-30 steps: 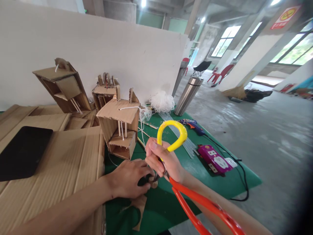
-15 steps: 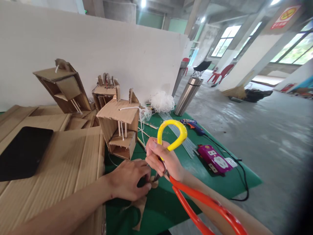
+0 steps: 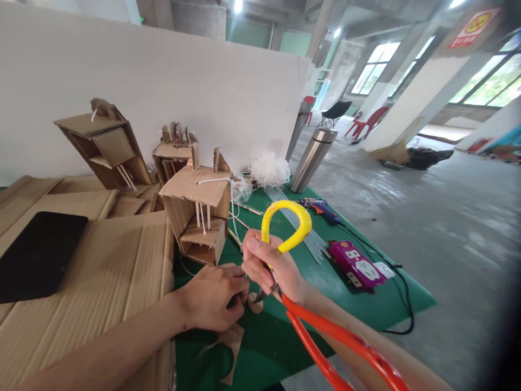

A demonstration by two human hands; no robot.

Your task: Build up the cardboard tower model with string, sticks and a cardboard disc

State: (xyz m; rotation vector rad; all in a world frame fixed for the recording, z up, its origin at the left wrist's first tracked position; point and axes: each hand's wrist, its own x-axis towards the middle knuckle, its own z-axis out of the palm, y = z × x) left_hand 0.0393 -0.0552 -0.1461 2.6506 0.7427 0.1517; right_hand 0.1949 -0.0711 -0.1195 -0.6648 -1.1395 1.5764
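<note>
The right hand [image 3: 274, 266] is closed around the scissors [image 3: 287, 225], which have a yellow handle loop upright above the fist and red-orange handle parts stretching toward the camera. Their dark blades point down to a small round cardboard disc [image 3: 255, 304] on the green counter [image 3: 280, 347], between the 2 hands. The left hand [image 3: 217, 298] is palm down with its fingers curled, just beside the disc; whether it grips anything, I cannot tell. A cardboard scrap [image 3: 234, 347] with a curved cutout lies below the left hand. Beyond that hand stands an open cardboard box [image 3: 195, 184], with a white string [image 3: 233, 203] trailing from its top toward the right hand. To the right are a glue gun [image 3: 323, 209], a purple power strip [image 3: 356, 266] and a steel flask [image 3: 313, 160].
</note>
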